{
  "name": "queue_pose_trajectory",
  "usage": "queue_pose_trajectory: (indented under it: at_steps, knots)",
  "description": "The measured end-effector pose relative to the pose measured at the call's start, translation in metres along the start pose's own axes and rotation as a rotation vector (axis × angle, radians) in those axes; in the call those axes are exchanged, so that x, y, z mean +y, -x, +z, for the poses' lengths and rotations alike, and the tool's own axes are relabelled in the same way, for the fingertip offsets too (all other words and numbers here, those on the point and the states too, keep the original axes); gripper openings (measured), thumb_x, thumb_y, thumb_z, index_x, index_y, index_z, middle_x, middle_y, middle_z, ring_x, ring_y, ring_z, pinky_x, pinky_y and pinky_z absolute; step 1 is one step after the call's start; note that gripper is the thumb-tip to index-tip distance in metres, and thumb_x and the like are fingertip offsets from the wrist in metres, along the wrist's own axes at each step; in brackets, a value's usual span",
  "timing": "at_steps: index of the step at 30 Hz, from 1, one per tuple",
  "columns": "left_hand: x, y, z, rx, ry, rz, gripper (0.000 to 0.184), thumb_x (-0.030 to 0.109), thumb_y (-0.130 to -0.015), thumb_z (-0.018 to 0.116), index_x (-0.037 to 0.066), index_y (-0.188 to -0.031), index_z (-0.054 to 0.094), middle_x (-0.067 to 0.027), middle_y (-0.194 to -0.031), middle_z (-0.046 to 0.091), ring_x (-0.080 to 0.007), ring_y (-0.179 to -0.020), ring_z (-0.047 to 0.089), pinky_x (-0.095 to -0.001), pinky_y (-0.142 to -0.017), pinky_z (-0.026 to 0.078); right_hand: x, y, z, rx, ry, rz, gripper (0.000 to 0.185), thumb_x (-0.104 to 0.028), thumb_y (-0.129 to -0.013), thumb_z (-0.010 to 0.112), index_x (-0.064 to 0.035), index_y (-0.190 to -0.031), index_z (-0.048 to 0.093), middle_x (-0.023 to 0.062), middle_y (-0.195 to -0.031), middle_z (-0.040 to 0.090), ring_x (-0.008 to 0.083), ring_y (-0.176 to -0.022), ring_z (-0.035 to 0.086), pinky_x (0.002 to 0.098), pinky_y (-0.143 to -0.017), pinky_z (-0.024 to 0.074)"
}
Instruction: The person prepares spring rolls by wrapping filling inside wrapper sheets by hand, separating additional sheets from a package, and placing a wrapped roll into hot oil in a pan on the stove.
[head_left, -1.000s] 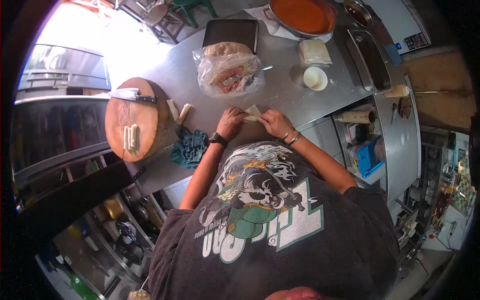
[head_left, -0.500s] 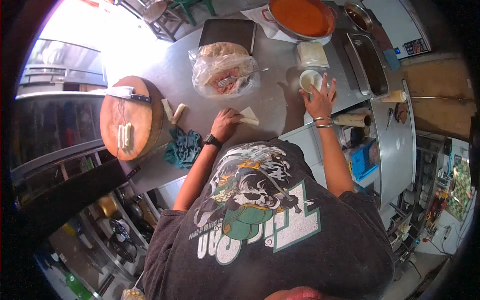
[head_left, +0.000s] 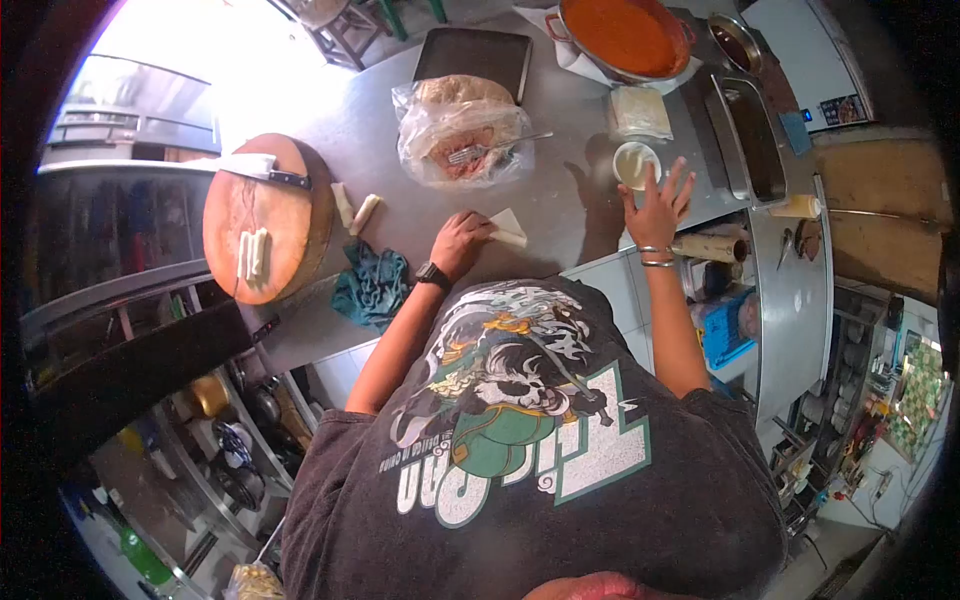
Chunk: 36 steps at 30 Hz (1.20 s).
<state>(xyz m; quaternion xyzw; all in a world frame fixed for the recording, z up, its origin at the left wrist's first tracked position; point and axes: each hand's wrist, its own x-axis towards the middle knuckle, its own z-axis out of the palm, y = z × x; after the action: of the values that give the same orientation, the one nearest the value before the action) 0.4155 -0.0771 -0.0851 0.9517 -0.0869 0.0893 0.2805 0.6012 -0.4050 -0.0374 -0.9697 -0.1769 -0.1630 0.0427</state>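
Note:
My left hand (head_left: 461,243), with a dark watch on the wrist, holds the left end of a partly rolled pale wrapper (head_left: 508,229) on the steel table. A flat corner of the wrapper points away from me. My right hand (head_left: 658,207) has its fingers spread at the near edge of a small white bowl (head_left: 636,165), one fingertip at or over its rim. Beyond my left hand lies an open plastic bag of pinkish filling (head_left: 465,158) with a fork in it. A stack of wrappers (head_left: 641,113) lies beyond the bowl.
At the left, a round wooden board (head_left: 228,215) carries a knife (head_left: 283,177) and several pale rolls. Two more rolls (head_left: 365,214) and a teal cloth (head_left: 370,287) lie beside it. A pot of orange sauce (head_left: 627,38) and metal pans (head_left: 752,140) stand at the far right.
My right hand has let go of the wrapper and moved right to the white bowl, fingers now spread. My left hand has stayed at the roll. The view has shifted slightly.

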Motion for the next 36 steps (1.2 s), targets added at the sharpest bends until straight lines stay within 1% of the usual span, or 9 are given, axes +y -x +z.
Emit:
queue_pose_trajectory:
  at_steps: [2,5,13,16,20,22,26,31,36]
  knots:
    - [0.001,0.0,-0.002,-0.014,0.013,0.001,0.029,0.01,-0.074,0.07,0.012,-0.104,0.07,-0.0053,-0.108,0.065,-0.0267,-0.106,0.06,-0.0387,-0.095,0.048,-0.005,0.01,0.004,0.159,-0.133,0.002,0.073,-0.072,-0.093,0.042,-0.0258,-0.15,0.045,0.026,-0.161,0.016,0.0524,-0.145,0.016,0.0698,-0.106,0.0228]
    - [0.001,-0.001,-0.004,-0.005,0.018,0.036,0.028,0.01,-0.076,0.069,0.012,-0.104,0.07,-0.0055,-0.109,0.065,-0.0271,-0.107,0.06,-0.0396,-0.095,0.048,-0.031,0.031,0.004,0.0,-0.179,-0.211,0.073,-0.074,-0.093,0.035,-0.0306,-0.152,0.04,0.0281,-0.162,0.012,0.0535,-0.145,0.014,0.0698,-0.108,0.0191]
    - [0.005,0.0,-0.008,0.013,0.015,0.029,0.025,0.011,-0.078,0.065,0.013,-0.102,0.071,-0.0051,-0.108,0.065,-0.0259,-0.107,0.059,-0.0388,-0.096,0.047,-0.122,0.05,0.021,-0.244,-0.432,-0.658,0.064,-0.074,-0.092,0.035,-0.0331,-0.131,0.065,0.007,-0.166,0.015,0.0382,-0.151,0.01,0.0616,-0.113,0.0188]
    - [0.001,0.003,-0.005,-0.015,0.044,0.01,0.028,0.01,-0.078,0.066,0.013,-0.106,0.07,-0.0058,-0.111,0.065,-0.0274,-0.109,0.059,-0.0398,-0.097,0.047,-0.13,0.04,0.027,-0.356,-0.293,-0.62,0.063,-0.073,-0.091,0.037,-0.0324,-0.13,0.065,0.0055,-0.167,0.015,0.0392,-0.151,0.009,0.0607,-0.113,0.0188]
    - [-0.001,0.003,-0.003,0.0,0.031,0.035,0.027,0.01,-0.079,0.064,0.012,-0.106,0.07,-0.0061,-0.11,0.065,-0.0277,-0.108,0.059,-0.0401,-0.096,0.047,-0.128,0.03,0.027,-0.271,-0.429,-0.67,0.062,-0.072,-0.092,0.037,-0.032,-0.129,0.066,0.006,-0.167,0.014,0.0396,-0.151,0.009,0.0616,-0.113,0.0193]
    - [-0.003,0.002,-0.002,-0.005,0.033,0.037,0.027,0.01,-0.08,0.064,0.012,-0.106,0.07,-0.0061,-0.11,0.065,-0.0277,-0.108,0.059,-0.0401,-0.096,0.047,-0.127,0.031,0.03,-0.397,-0.326,-0.718,0.061,-0.071,-0.092,0.038,-0.0322,-0.13,0.065,0.0064,-0.167,0.013,0.0403,-0.151,0.008,0.0619,-0.112,0.0204]
    - [0.001,0.002,-0.001,0.051,0.027,0.029,0.019,0.012,-0.082,0.062,0.013,-0.098,0.072,-0.0043,-0.105,0.066,-0.0246,-0.107,0.06,-0.0388,-0.096,0.047,-0.128,0.032,0.04,-0.332,-0.36,-0.726,0.057,-0.07,-0.092,0.039,-0.0356,-0.129,0.065,0.0072,-0.167,0.013,0.0408,-0.151,0.006,0.0618,-0.111,0.0217]
    - [0.004,0.001,-0.004,0.0,0.03,-0.013,0.02,0.012,-0.082,0.062,0.012,-0.099,0.072,-0.0045,-0.106,0.067,-0.0245,-0.109,0.059,-0.0389,-0.097,0.047,-0.135,0.035,0.046,-0.281,-0.408,-0.766,0.051,-0.07,-0.092,0.04,-0.0421,-0.126,0.066,0.0088,-0.166,0.015,0.0408,-0.151,0.007,0.0619,-0.111,0.0223]
    - [-0.005,0.005,0.003,0.031,0.03,0.027,0.024,0.012,-0.082,0.065,0.013,-0.105,0.071,-0.0052,-0.109,0.066,-0.027,-0.105,0.06,-0.0388,-0.093,0.048,-0.119,0.041,0.038,-0.366,-0.403,-0.715,0.05,-0.069,-0.093,0.04,-0.0413,-0.124,0.068,0.0091,-0.166,0.016,0.0409,-0.151,0.006,0.0613,-0.111,0.0219]
